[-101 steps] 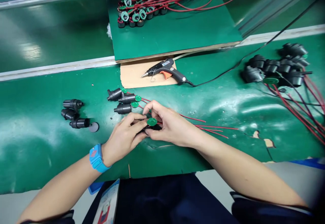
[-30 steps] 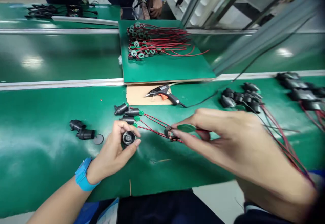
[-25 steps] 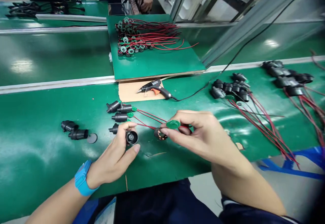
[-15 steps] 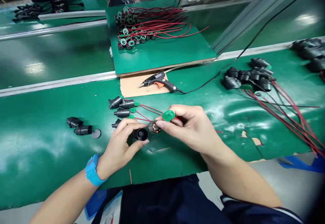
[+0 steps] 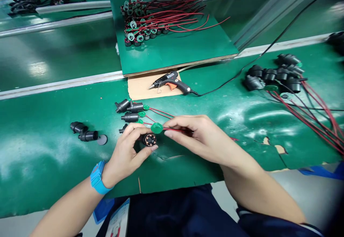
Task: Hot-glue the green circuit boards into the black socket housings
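Note:
My left hand (image 5: pixel 127 149) is closed around a black plastic motor housing (image 5: pixel 143 139), its open end facing right. In that mouth sits a ring-shaped copper coil (image 5: pixel 149 140). A round green circuit board (image 5: pixel 157 128) hangs just above the coil, edge near my left fingers. Red wires (image 5: pixel 172 129) run from the board into my right hand (image 5: pixel 200 134), which pinches them between thumb and fingers. Behind my left hand lie several black housings (image 5: pixel 130 117) with green boards and red wires attached.
A hot glue gun (image 5: pixel 170 81) rests on cardboard (image 5: pixel 138 88) beyond my hands. Behind it, a raised green board (image 5: pixel 177 56) bears several coils with red wires. Two black housings (image 5: pixel 88 136) and a grey disc (image 5: pixel 102 140) lie left. More wired housings (image 5: pixel 270 75) are at right.
The copper coil has gone from beside the housing into its mouth. My right hand has slid off the coil and now grips the wires; the green board has shifted left above the housing.

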{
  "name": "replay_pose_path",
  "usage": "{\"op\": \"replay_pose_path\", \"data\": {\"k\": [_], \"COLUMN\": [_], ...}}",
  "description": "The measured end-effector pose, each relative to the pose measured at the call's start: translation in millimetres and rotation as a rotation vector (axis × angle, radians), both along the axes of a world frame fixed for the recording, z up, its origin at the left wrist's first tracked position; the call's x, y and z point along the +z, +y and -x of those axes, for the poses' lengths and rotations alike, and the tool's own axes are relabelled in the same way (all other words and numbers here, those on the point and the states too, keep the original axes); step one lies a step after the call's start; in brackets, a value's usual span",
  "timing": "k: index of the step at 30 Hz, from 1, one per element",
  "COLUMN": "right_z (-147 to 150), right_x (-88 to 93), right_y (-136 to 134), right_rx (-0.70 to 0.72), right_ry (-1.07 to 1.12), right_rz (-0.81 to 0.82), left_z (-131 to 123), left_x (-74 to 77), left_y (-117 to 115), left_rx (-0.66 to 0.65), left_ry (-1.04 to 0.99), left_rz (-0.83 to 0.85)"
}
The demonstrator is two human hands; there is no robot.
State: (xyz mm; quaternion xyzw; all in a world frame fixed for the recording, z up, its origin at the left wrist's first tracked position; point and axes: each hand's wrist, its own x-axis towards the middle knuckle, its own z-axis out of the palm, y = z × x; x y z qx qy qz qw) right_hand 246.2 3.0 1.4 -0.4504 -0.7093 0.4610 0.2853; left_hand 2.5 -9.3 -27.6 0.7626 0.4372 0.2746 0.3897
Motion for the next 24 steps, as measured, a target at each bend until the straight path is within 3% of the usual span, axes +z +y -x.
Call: {"op": "replay_pose_path", "data": {"k": [5,9,16,21,24], "right_z": [-17,-10,6,-2,-5], "right_x": [1.4,-0.8,-6.3,-7.3,-8.4], "right_y": [2,3,0,3,5], "right_rx": [0.03,0.023,0.083,0.167,0.194], "right_ry": [-0.056,-0.001,0.032,-0.051,-0.029], "right_rz": [0.028,0.048,-0.111,0.046,0.092], "left_z": [1,-1,-2,-5,-6], "left_x": [-0.3,-1.4,-4.6,-10.6,-12.5], "left_y": [0,1,0,1,2], "left_rx": [0.005,-0.005,-0.037,-0.116,-0.109], "left_ry": [-0.013,-0.01,0.009,0.07,0.108], "left_rz": [0.048,0.033,-0.083,-0.234,-0.234]}}
